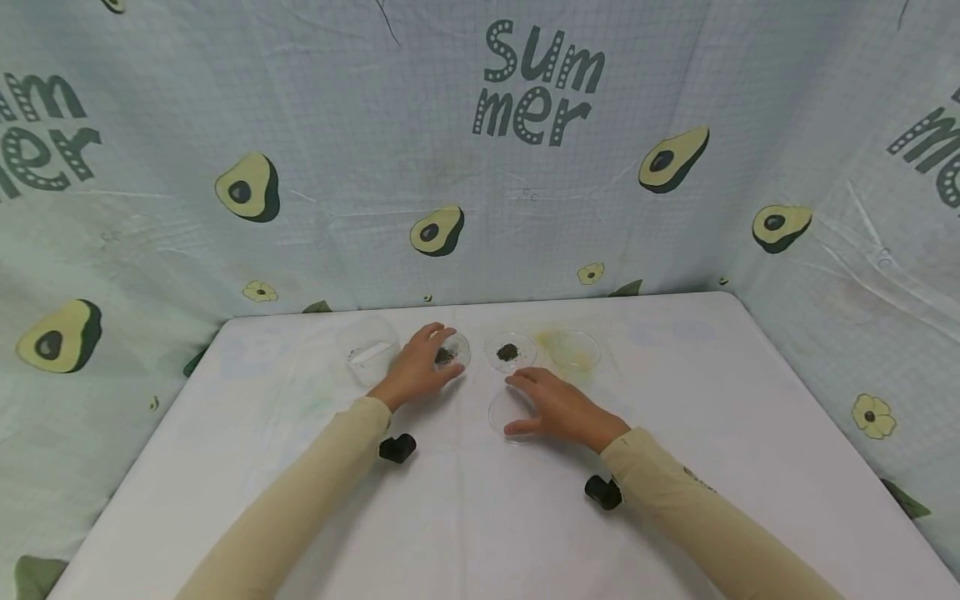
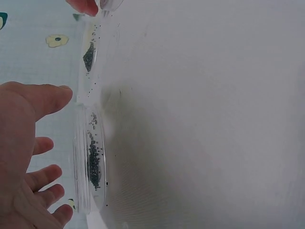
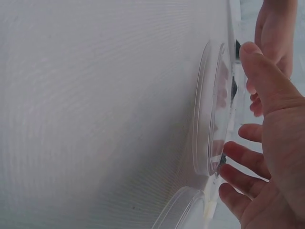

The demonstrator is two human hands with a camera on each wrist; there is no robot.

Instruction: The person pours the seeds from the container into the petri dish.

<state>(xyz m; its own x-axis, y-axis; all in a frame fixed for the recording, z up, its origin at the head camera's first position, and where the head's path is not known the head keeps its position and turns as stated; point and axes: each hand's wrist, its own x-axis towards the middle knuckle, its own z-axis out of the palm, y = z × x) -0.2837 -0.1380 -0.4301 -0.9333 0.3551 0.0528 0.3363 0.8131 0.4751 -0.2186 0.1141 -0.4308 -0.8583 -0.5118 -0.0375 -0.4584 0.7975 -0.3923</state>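
My left hand reaches over a clear petri dish with dark granules; its thumb and fingers are spread apart around the dish, and contact is not plain. A second petri dish, with a small dark heap, stands just to the right. Nearer to me, my right hand is beside a clear petri dish that looks empty. Thumb and fingers are spread at that dish's edge, with no grip seen. Part of the dish is hidden behind the hand.
At the back right lies another clear dish, with yellowish staining around it on the white table cover. To the left of my left hand stands a clear plastic container or bag. A patterned curtain rises behind the table.
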